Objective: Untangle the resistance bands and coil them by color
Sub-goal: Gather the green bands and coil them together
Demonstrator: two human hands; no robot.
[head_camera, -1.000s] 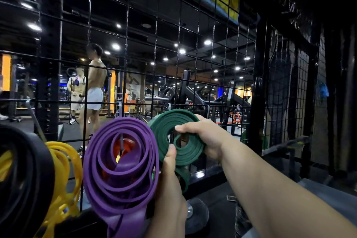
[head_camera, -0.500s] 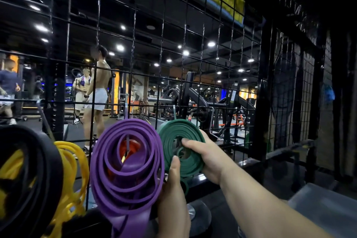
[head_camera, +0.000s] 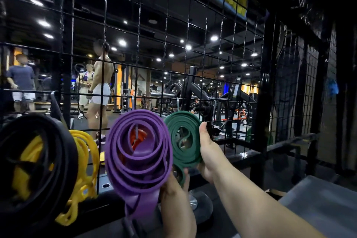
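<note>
The right hand [head_camera: 209, 152] has slid from the top of the green coil [head_camera: 183, 141] to its right edge, grip curled round it. The left hand [head_camera: 174, 195] pinches its loose end. The coil sits just beside the purple coil [head_camera: 139, 152], I think nearly finished.

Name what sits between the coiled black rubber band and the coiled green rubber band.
In the head view, a bunch of yellow rubber bands, then a coiled purple rubber band.

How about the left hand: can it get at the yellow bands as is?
Probably not directly. The left hand grips the tail of the green band, and the purple coil hangs between it and the yellow bands, which the black coil partly covers.
</note>
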